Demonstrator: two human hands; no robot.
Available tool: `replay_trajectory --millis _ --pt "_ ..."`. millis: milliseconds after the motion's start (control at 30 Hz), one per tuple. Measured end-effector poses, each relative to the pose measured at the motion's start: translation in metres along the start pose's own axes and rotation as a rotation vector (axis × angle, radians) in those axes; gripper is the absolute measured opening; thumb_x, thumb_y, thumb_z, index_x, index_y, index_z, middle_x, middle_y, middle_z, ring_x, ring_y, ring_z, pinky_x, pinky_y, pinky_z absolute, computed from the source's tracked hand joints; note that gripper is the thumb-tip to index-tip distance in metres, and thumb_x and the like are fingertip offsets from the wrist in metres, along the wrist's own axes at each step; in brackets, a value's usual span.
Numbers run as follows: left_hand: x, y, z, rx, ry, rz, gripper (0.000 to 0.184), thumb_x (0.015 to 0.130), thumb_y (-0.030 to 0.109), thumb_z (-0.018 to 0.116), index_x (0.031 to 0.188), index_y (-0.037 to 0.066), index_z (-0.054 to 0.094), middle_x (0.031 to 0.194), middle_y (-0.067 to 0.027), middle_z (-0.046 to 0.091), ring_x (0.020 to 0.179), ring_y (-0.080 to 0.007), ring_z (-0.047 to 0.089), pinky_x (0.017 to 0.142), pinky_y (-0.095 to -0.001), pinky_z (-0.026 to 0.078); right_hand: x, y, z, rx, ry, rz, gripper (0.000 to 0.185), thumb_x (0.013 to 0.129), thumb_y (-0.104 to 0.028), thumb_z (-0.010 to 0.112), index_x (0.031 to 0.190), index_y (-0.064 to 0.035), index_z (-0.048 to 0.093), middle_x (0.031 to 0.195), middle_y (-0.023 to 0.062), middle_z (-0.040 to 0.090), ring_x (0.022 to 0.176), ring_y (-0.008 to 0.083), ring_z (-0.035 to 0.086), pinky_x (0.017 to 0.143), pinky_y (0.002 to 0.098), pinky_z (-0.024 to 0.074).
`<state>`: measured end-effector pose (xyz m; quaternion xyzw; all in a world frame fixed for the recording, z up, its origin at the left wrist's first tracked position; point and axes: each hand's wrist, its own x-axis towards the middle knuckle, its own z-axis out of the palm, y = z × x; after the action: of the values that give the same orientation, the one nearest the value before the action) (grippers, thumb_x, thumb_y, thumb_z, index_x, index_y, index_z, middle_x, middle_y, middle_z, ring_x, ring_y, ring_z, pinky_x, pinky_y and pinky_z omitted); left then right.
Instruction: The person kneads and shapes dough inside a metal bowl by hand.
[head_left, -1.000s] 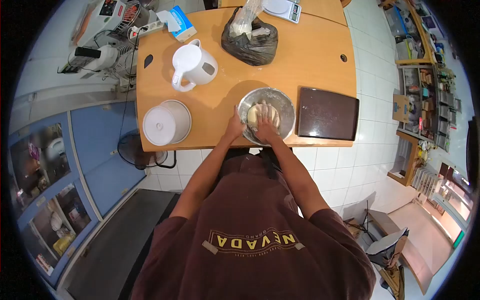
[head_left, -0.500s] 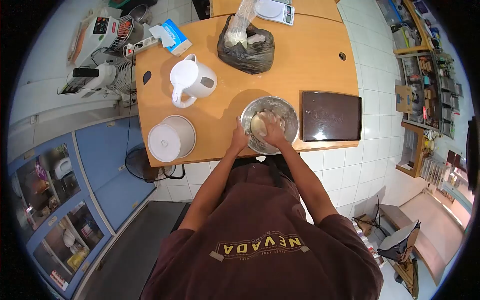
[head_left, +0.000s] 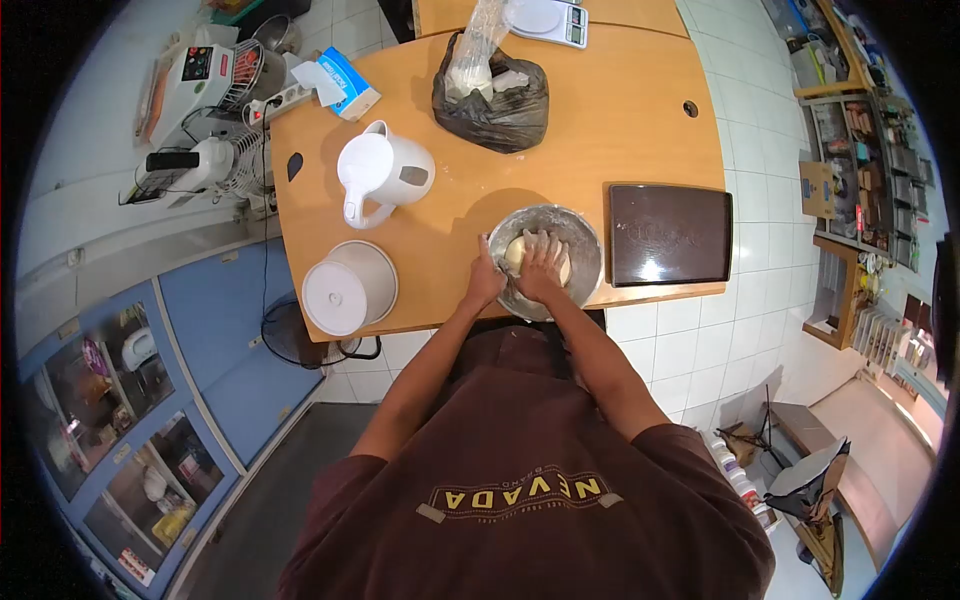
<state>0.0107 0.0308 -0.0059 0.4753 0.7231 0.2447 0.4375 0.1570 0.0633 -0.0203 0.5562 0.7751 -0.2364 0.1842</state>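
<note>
A metal bowl [head_left: 591,240] with floury smears inside stands at the table's near edge. In it lies a pale lump of dough [head_left: 515,254], partly covered by my right hand [head_left: 541,268]. The fingers of that hand are stretched out over the dough, its palm pressed on the near side. My left hand [head_left: 486,278] grips the bowl's left rim, thumb pointing up along the wall; its other fingers are partly hidden.
A dark baking tray [head_left: 670,235] lies right of the bowl. To the left stand a white lidded tub [head_left: 348,290] and a white electric kettle [head_left: 385,170]. Farther back are a black plastic bag [head_left: 490,122], a tissue box [head_left: 350,85] and a kitchen scale [head_left: 548,20].
My right hand has shifted on the dough, and its fingers now reach farther over it. The whole view has moved slightly. My left hand stays at the bowl's rim.
</note>
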Motion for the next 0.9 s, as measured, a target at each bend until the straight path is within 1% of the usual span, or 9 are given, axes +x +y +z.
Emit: replay_trajectory --millis 100,200,300,400,500,600,700,800,900 --pt "0.003 0.0 -0.002 0.023 -0.06 -0.096 0.093 0.074 -0.004 0.062 0.151 -0.009 0.01 0.11 -0.0354 0.063 0.104 -0.0495 0.062 0.09 -0.0481 0.051 -0.001 0.0 -0.003 0.081 -0.016 -0.024 0.097 0.089 -0.066 0.049 0.159 -0.0152 0.005 0.162 0.0237 0.007 0.148 0.0488 0.0 0.111 0.072 -0.0066" --pt "0.002 -0.004 0.0 0.054 -0.043 -0.019 0.095 0.074 -0.003 0.062 0.152 -0.007 0.009 0.111 -0.0353 0.062 0.105 -0.0488 0.062 0.09 -0.0475 0.051 0.001 0.002 -0.003 0.202 -0.001 -0.032 0.098 0.087 -0.063 0.055 0.159 -0.0185 0.005 0.162 0.0225 0.008 0.148 0.048 -0.002 0.111 0.072 -0.006" --pt "0.003 -0.007 -0.003 0.053 -0.107 -0.073 0.096 0.073 -0.003 0.064 0.152 -0.006 0.009 0.112 -0.0353 0.062 0.105 -0.048 0.062 0.091 -0.0467 0.051 0.001 0.006 -0.004 0.181 -0.021 -0.052 0.098 0.087 -0.062 0.055 0.159 -0.0192 0.005 0.162 0.0219 0.008 0.149 0.0472 -0.003 0.11 0.073 -0.0064" --pt "0.002 -0.01 -0.004 0.02 -0.083 -0.019 0.098 0.073 -0.002 0.065 0.153 -0.005 0.009 0.113 -0.0354 0.062 0.106 -0.0473 0.063 0.091 -0.0462 0.051 -0.007 0.017 -0.019 0.193 -0.085 -0.118 0.096 0.089 -0.058 0.056 0.159 -0.0181 0.004 0.163 0.0206 0.009 0.15 0.0436 0.001 0.114 0.0694 -0.001" --pt "0.001 -0.01 -0.002 0.026 -0.055 0.005 0.099 0.073 -0.002 0.067 0.153 -0.005 0.009 0.113 -0.0352 0.062 0.106 -0.0467 0.063 0.09 -0.0464 0.051 -0.019 0.041 -0.018 0.242 0.111 -0.29 0.091 0.092 -0.047 0.059 0.158 -0.013 0.007 0.163 0.0197 0.008 0.151 0.0409 0.006 0.119 0.0616 0.009" --pt "-0.001 0.0 -0.002 -0.008 -0.04 -0.054 0.097 0.073 -0.002 0.066 0.152 -0.005 0.011 0.112 -0.0353 0.062 0.106 -0.0468 0.063 0.09 -0.0468 0.051 -0.038 0.045 -0.015 0.217 0.119 -0.318 0.088 0.092 -0.036 0.061 0.157 -0.0062 0.011 0.163 0.0201 0.006 0.151 0.039 0.011 0.121 0.0545 0.0167" --pt "-0.002 0.013 -0.006 -0.046 -0.006 -0.008 0.094 0.074 -0.001 0.066 0.152 -0.005 0.012 0.112 -0.0351 0.062 0.106 -0.0471 0.063 0.09 -0.047 0.051 -0.049 0.039 -0.013 0.256 0.091 -0.363 0.088 0.089 -0.029 0.064 0.156 -0.0021 0.014 0.164 0.0201 0.004 0.15 0.0409 0.011 0.12 0.0555 0.0203" --pt "0.0 -0.011 0.004 0.031 -0.017 0.041 0.093 0.076 0.0 0.065 0.152 -0.003 0.012 0.113 -0.0348 0.062 0.108 -0.0476 0.062 0.091 -0.0478 0.051 -0.04 0.032 -0.017 0.126 0.023 -0.338 0.09 0.086 -0.027 0.067 0.155 -0.0009 0.015 0.164 0.0202 0.005 0.15 0.0416 0.011 0.119 0.0548 0.0244" --pt "0.002 -0.002 -0.002 0.025 -0.078 -0.059 0.094 0.075 0.003 0.067 0.152 -0.004 0.014 0.116 -0.0351 0.061 0.11 -0.0476 0.061 0.093 -0.0478 0.05 -0.03 0.022 -0.024 0.062 -0.067 -0.264 0.089 0.086 -0.029 0.068 0.154 -0.0004 0.018 0.164 0.0195 0.004 0.15 0.0429 0.01 0.117 0.0543 0.0282"
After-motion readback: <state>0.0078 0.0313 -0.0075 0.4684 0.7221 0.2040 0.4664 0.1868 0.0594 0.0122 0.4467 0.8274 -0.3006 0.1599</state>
